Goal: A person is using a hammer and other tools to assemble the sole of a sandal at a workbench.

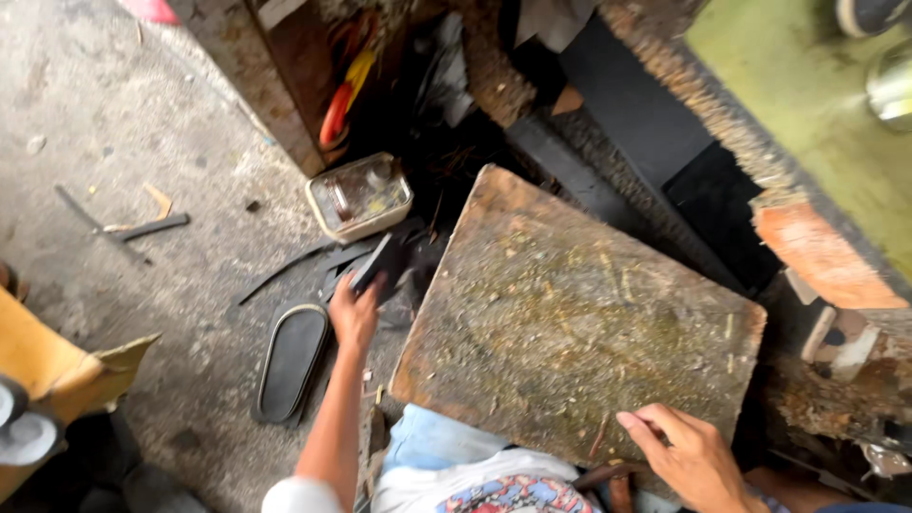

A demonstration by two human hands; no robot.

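Two hands busy: left hand closed on a black strip at centre-left, right hand spread, gripping nothing, at the worn board's lower-right edge, bare concrete floor upper left.

The left hand grips 1 flat black piece, dark and thin, lifted a little over a heap of black scraps on the floor. The right hand rests on the near edge of a big, worn, scratched wooden board, which lies tilted.
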